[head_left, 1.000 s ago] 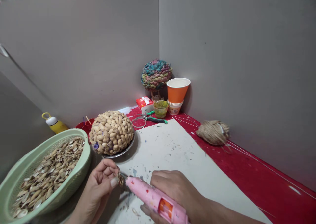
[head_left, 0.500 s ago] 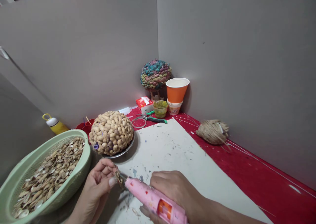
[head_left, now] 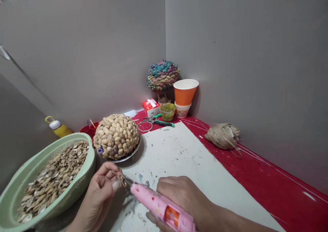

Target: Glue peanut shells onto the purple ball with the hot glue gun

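Between the thumb and fingers of my left hand (head_left: pixel 102 187) is a peanut shell (head_left: pixel 123 181), pinched at its edge. My right hand (head_left: pixel 181 194) is wrapped around a pink hot glue gun (head_left: pixel 156 203) with an orange part in its side. The gun's nozzle points left and is at the shell; whether they touch I cannot tell. Just beyond my left hand, a dome covered in peanut shells (head_left: pixel 116 136) sits on a metal plate (head_left: pixel 129 156). To the left, a green colander (head_left: pixel 88 163) holds many loose shell halves.
A white board (head_left: pixel 174 150) with specks lies on a red cloth (head_left: pixel 261 177). Farther back are green-handled pliers (head_left: pixel 164 123), a tissue pack (head_left: pixel 151 106), a glass bowl (head_left: pixel 167 112), an orange cup (head_left: pixel 185 95) and a colourful shell-covered ball (head_left: pixel 163 75). Twine (head_left: pixel 222 136) is at right, a yellow bottle (head_left: pixel 61 129) at left.
The view has shifted very slightly. Both hands keep almost the same pose, with the shell still pinched and the glue gun's nozzle still at it.
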{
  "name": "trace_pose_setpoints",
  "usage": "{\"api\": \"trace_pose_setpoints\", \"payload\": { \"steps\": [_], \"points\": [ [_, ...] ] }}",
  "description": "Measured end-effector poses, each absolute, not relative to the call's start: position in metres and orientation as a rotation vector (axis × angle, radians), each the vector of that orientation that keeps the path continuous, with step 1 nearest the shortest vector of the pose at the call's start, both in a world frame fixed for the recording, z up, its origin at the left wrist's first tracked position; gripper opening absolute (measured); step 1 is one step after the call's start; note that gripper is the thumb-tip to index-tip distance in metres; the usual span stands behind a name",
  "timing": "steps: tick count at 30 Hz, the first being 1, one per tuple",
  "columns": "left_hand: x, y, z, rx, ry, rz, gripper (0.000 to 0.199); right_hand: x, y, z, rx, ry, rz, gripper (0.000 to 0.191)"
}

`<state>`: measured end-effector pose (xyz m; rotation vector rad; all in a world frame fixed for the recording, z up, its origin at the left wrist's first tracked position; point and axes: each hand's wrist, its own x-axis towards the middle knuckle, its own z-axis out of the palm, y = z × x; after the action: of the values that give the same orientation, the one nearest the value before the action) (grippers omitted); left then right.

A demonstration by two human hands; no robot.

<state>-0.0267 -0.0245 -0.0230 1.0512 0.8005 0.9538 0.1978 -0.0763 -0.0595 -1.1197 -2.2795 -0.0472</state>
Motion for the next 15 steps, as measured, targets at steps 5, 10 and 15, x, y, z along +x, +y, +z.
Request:
{"api": "trace_pose_setpoints", "payload": {
  "steps": [5, 10, 15],
  "points": [
    [-0.025, -0.024, -0.021, 1.042, 0.784, 0.966, 0.024, 0.200, -0.075, -0.064, -1.106, -2.324, -0.036, 0.030],
    [-0.024, -0.024, -0.020, 1.035, 0.784, 0.983, 0.023, 0.201, -0.076, -0.068, -1.112, -2.343, -0.046, 0.030],
    [-0.024, -0.023, -0.019, 1.027, 0.804, 0.992, 0.024, 0.201, -0.077, -0.074, -1.081, -2.317, 0.019, 0.029]
  ]
}}
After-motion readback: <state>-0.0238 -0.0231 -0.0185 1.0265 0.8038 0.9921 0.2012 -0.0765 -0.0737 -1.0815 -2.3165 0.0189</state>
